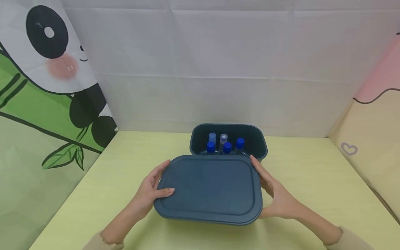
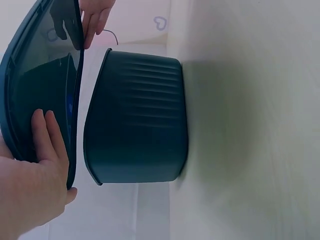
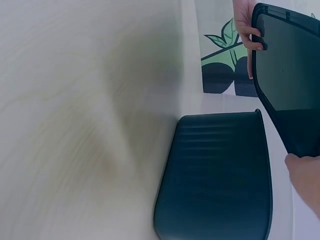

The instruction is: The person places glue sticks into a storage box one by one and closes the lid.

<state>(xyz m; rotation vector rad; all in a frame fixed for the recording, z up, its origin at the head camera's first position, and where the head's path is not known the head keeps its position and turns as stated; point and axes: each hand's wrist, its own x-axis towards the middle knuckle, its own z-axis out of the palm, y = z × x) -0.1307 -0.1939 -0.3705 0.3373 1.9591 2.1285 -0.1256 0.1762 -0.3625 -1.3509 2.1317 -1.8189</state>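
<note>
A dark blue-green rectangular lid (image 1: 209,189) with rounded corners is held up off the table, in front of a matching storage bin (image 1: 229,127). My left hand (image 1: 150,191) grips the lid's left end, thumb on its top face and fingers (image 2: 42,135) against its underside. At the opposite end my right hand (image 1: 276,196) holds the lid by its edge, fingertips at the far right corner and thumb low at the near side. Inside the bin stand several clear bottles with blue caps (image 1: 240,143); the lid hides the bin's front in the head view.
The bin stands on a pale yellow table (image 1: 300,166) near the white backdrop (image 1: 225,69). A panda-and-bamboo cloth (image 1: 47,104) hangs on the left, and a beige and pink one (image 1: 375,121) on the right.
</note>
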